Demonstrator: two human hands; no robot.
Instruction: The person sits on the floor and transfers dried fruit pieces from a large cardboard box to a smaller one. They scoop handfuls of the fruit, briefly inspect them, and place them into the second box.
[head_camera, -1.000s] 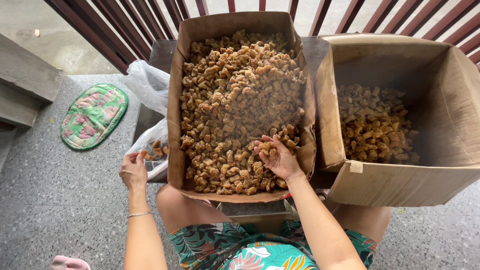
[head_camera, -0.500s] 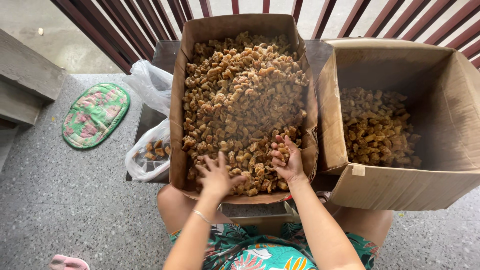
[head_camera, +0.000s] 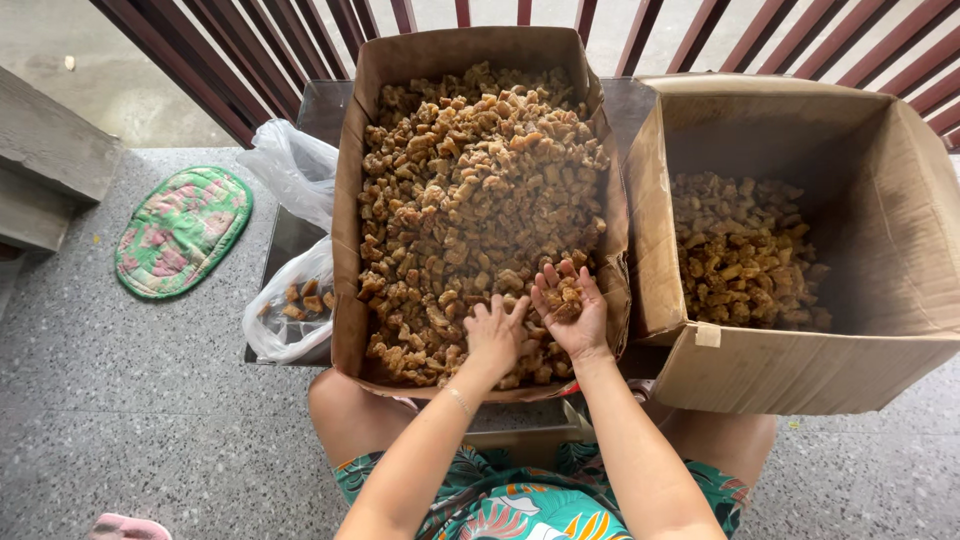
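Note:
A shallow cardboard box (head_camera: 350, 250) in front of me is heaped with small brown fried chunks (head_camera: 470, 170). My right hand (head_camera: 570, 315) lies palm up at the box's near right, cupping several chunks. My left hand (head_camera: 497, 335) rests palm down on the chunks just beside it, fingers spread, touching the pile. A bracelet sits on my left wrist.
A deeper cardboard box (head_camera: 800, 370) to the right holds more chunks (head_camera: 740, 250). A clear plastic bag (head_camera: 290, 300) with a few chunks lies at the left on a dark table (head_camera: 285, 235). A green quilted mat (head_camera: 182, 230) rests on the speckled floor. Dark red railings (head_camera: 250, 60) run behind.
My left hand came from beside the plastic bag into the box and now sits next to my right hand. My right hand has turned palm up with chunks in it.

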